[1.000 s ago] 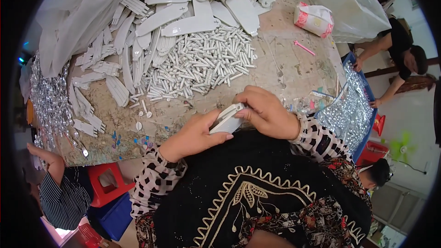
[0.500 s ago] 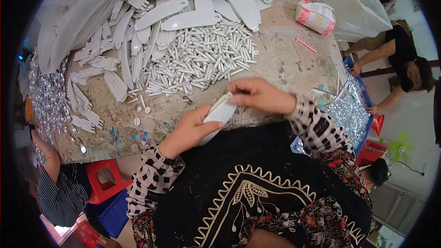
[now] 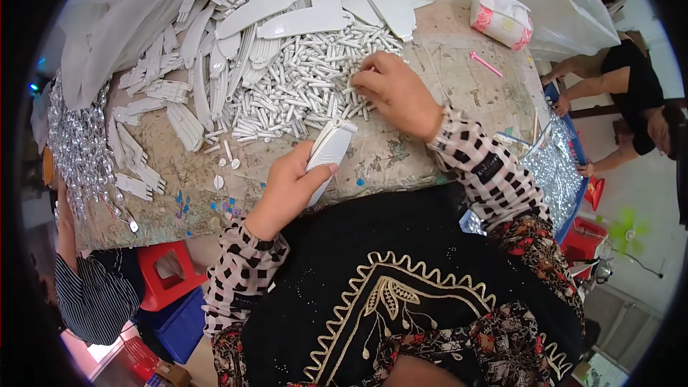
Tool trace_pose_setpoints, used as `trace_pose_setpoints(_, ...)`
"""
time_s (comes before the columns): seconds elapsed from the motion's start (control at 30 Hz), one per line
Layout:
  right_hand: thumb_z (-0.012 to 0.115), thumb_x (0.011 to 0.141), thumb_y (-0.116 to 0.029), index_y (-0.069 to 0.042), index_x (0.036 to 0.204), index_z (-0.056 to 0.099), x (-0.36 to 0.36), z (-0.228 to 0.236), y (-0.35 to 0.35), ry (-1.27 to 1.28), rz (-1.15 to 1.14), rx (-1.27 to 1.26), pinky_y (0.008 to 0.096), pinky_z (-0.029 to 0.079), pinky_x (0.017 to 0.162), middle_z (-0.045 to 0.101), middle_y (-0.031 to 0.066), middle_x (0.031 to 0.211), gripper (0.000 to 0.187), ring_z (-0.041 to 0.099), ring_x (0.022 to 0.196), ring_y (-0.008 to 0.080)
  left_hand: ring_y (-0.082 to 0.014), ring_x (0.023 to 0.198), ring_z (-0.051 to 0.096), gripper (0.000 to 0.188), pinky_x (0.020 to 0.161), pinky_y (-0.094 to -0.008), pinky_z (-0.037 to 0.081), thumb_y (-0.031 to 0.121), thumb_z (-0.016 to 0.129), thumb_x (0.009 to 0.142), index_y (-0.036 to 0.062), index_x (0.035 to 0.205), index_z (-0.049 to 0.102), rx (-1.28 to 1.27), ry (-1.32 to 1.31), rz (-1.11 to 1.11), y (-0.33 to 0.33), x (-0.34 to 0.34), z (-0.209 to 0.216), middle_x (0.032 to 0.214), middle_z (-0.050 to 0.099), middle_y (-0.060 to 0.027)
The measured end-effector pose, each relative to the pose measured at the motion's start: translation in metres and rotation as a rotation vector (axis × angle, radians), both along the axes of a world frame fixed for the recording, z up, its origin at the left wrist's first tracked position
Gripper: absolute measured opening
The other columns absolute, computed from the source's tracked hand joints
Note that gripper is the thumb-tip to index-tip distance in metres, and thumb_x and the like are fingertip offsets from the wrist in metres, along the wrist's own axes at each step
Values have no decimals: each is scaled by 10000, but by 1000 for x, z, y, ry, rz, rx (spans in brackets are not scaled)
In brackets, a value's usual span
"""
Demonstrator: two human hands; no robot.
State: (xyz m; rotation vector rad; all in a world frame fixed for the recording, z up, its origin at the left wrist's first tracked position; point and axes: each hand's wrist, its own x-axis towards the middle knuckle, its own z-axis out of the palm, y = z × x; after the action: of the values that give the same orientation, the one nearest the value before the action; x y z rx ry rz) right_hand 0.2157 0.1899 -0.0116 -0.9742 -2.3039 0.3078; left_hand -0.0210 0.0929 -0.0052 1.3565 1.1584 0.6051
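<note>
Plastic piece (image 3: pixel 332 147) sits pinched in the left hand (image 3: pixel 284 188) near the table (image 3: pixel 405 154) edge; a slackened grip could drop it. Remotely, I can't tell what the half-curled right hand (image 3: pixel 398 93) holds over the crowded pins (image 3: pixel 287 97), which a nudge could scatter.

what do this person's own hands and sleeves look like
The left hand and right hand are ungloved. The checked sleeves, black on pale, gather at the wrists; the right one bears a dark patch. Dark floral fabric with red shows higher up.

The held white piece (image 3: pixel 332 147) looks like smooth plastic, the loose panels (image 3: pixel 301 23) glossy, the tabletop (image 3: pixel 444 64) rough and matt.
</note>
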Motion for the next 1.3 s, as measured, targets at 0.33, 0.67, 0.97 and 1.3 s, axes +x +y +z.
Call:
trace_pose_setpoints(0.33,643,851,-49,-37,978,632,-1,18,-51,218,22,-288,311,426,649,513,88,825,128,522,737,223,-419,710,607,299,619,-478,471,169,593,853,-2,1089,523,411,600,-93,1,8,15,778,628,-224)
trace_pose_setpoints(0.67,616,811,-61,-12,896,613,-2,2,-46,-23,72,-196,411,453,675,535,134,826,98,546,779,329,-364,608,624,127,562,-459,497,90,558,824,8,882,481,574,904,-208,-4,22,14,670,603,-175)
trace_pose_setpoints(0.97,595,736,-42,-6,815,615,-6,14,-42,-206,134,-178,423,465,672,543,144,818,89,561,791,328,-354,620,637,82,549,-444,504,59,518,825,4,878,487,596,932,-228,-8,27,11,705,614,-183)
trace_pose_setpoints(1.3,613,771,-182,-22,793,649,-38,28,-42,-641,240,-247,394,497,694,592,153,836,165,612,831,321,-355,630,642,76,546,-444,507,57,505,830,4,882,495,607,929,-201,-15,15,5,723,621,-188)
